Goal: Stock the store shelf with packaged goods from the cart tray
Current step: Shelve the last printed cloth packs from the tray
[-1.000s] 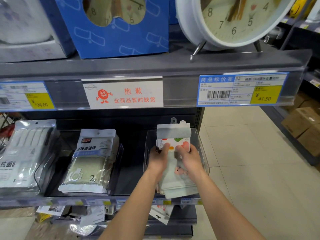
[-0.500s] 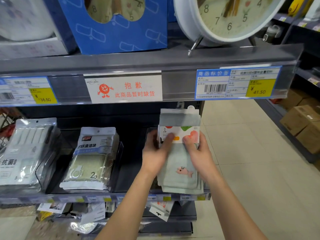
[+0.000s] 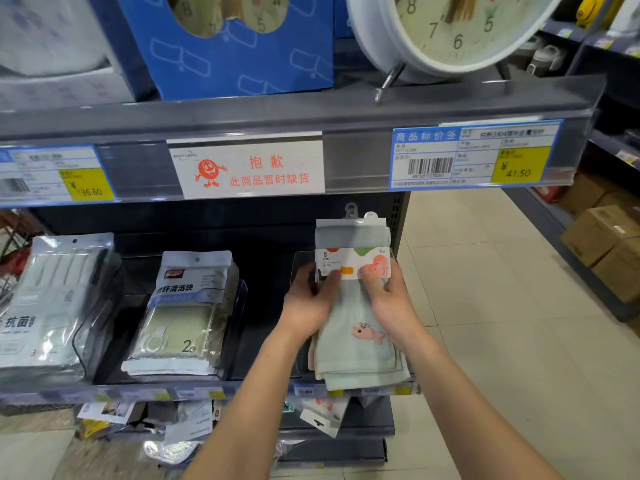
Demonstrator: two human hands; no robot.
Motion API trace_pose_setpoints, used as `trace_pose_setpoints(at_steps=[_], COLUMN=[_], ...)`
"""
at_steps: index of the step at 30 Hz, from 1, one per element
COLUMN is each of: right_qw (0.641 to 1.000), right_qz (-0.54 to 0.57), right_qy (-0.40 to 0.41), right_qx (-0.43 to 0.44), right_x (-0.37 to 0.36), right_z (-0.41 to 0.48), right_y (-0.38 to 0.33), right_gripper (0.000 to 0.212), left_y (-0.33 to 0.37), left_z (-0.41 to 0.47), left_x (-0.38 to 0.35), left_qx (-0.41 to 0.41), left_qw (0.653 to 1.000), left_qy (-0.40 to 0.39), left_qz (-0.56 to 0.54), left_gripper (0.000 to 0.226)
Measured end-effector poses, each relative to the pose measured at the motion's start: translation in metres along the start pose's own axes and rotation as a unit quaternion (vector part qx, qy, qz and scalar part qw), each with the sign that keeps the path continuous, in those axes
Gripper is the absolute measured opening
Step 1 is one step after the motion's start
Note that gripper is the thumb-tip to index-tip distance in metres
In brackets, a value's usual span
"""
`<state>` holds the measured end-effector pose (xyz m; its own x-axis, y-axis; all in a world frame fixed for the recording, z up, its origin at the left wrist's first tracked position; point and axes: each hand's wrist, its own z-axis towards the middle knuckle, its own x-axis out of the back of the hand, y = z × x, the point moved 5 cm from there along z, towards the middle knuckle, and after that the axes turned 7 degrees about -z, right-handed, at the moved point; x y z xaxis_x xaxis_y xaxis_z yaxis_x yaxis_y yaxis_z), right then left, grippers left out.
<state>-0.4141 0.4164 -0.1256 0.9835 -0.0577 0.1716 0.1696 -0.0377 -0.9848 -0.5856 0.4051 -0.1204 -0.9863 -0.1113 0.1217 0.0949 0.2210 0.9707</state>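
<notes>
Left hand (image 3: 306, 304) and right hand (image 3: 393, 303) hide both sides of the towel pack (image 3: 358, 351).

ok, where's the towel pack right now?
Head view, right of centre: the towel pack is held by the left hand and right hand at the lower shelf's right end, just right of the sponge pack.

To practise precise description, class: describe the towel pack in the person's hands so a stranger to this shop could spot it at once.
Find the white clock on the upper shelf; below its 41.50 price tag, the left hand and right hand hold the towel pack. Unlike the bagged sponge pack to its left, it is pale green cloth with a pink whale.
</notes>
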Motion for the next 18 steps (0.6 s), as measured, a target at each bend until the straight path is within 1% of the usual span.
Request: trace_pose_setpoints(at_steps=[3, 6, 9, 12, 16, 18], right_qw=[0.999, 0.998, 0.998, 0.999, 0.999, 1.0], right_qz=[-0.005, -0.035, -0.022, 0.002, 0.015, 0.013], right_qy=[-0.026, -0.039, -0.027, -0.016, -0.013, -0.009], right_qx=[-0.023, -0.04, -0.053, -0.048, -0.028, -0.003], right_x=[-0.002, -0.005, -0.006, -0.006, -0.006, -0.003], right_z=[0.009, 0.014, 0.013, 0.013, 0.013, 0.013], right_y=[0.011, 0.02, 0.023, 0.023, 0.022, 0.016], right_gripper=[0.038, 0.043, 0.038, 0.036, 0.035, 0.031], left_y=[-0.003, -0.012, -0.019, -0.022, -0.025, -0.019], left_z=[0.011, 0.022, 0.025, 0.027, 0.028, 0.028], left_x=[-0.005, -0.009, -0.013, -0.018, -0.019, -0.017], left_qx=[0.018, 0.035, 0.031, 0.008, -0.018, -0.035], left_qw=[0.999, 0.997, 0.996, 0.996, 0.997, 0.996], left_qy=[0.006, 0.015, 0.03, 0.036, 0.049, 0.063], left_qz=[0.042, 0.07, 0.082, 0.085, 0.056, 0.043], left_gripper=[0.057, 0.058, 0.059, 0.054, 0.05, 0.047])
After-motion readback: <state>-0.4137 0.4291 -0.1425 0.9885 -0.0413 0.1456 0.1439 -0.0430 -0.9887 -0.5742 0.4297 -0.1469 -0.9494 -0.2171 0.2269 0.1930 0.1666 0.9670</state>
